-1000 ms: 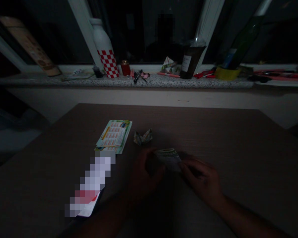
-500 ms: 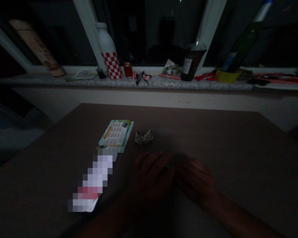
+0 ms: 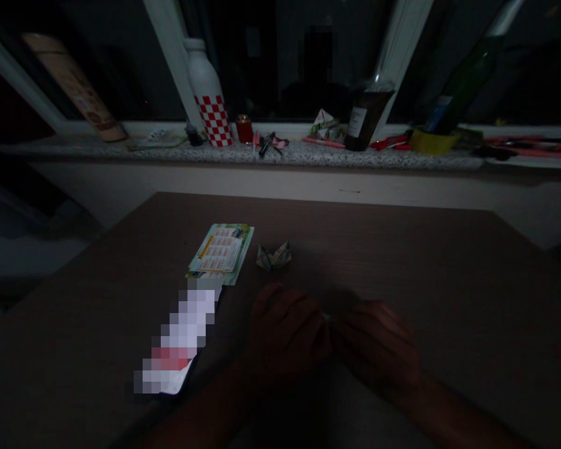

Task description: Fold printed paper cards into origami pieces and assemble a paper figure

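Note:
My left hand (image 3: 290, 327) and my right hand (image 3: 378, 340) meet low over the table, fingers bent and thumbs close together. Between them shows a pale sliver of a small piece of paper (image 3: 326, 317); both hands pinch it, and most of it is hidden by the fingers in the dim light. Just beyond my left hand lies a small folded paper piece (image 3: 273, 255) with two raised points. To its left is a stack of printed paper cards (image 3: 222, 249), pale green with rows of red print.
A lit phone (image 3: 184, 340), its screen blurred out, lies left of my left hand on the brown table (image 3: 402, 249). Along the stone windowsill (image 3: 303, 153) stand a white and red checked bottle (image 3: 210, 93), a small red jar (image 3: 244, 129), a dark pouch (image 3: 367, 118) and a green bottle (image 3: 462, 81).
My right hand has shifted slightly right, and the fingers of both hands have moved a little around the paper. The whole view has drifted slightly; the things on the table keep their places.

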The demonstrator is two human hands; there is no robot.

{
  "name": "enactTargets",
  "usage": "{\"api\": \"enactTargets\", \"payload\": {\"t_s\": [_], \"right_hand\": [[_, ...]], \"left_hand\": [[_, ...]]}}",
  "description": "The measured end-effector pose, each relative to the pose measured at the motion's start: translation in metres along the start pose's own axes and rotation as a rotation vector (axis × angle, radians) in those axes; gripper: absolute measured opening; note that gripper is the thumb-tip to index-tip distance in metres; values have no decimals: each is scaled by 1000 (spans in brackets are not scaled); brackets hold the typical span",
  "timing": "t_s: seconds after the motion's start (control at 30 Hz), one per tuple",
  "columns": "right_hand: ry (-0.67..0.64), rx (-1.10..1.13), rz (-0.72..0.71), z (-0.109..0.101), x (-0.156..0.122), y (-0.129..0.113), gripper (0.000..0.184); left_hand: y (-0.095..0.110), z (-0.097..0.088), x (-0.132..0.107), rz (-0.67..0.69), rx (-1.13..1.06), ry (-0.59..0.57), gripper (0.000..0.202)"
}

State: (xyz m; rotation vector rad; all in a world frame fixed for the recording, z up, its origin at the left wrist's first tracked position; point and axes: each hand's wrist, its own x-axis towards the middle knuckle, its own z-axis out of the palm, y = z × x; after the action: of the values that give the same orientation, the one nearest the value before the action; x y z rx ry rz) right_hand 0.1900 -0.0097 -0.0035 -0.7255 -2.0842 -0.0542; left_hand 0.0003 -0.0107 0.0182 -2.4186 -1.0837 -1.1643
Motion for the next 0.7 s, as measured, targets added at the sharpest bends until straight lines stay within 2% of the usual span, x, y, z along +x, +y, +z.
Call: {"api": "enactTargets", "payload": {"t_s": [0.27, 0.4, 0.53, 0.6, 0.7], "right_hand": [[29, -6, 25, -1, 1, 1, 23], [16, 23, 42, -1, -1, 5, 22], [14, 43, 49, -1, 1, 5, 22], [36, 55, 69, 0, 3, 4, 22], [92, 106, 172, 4, 6, 7, 20]], "left_hand": [[-21, -9, 6, -99, 63, 22, 9], [-24, -10, 4, -139, -26, 51, 9], [-20, -7, 0, -80, -164, -69, 22], [-17, -4, -1, -43, -182, -140, 10], [-16, -3, -1, 8, -194, -198, 10]]}}
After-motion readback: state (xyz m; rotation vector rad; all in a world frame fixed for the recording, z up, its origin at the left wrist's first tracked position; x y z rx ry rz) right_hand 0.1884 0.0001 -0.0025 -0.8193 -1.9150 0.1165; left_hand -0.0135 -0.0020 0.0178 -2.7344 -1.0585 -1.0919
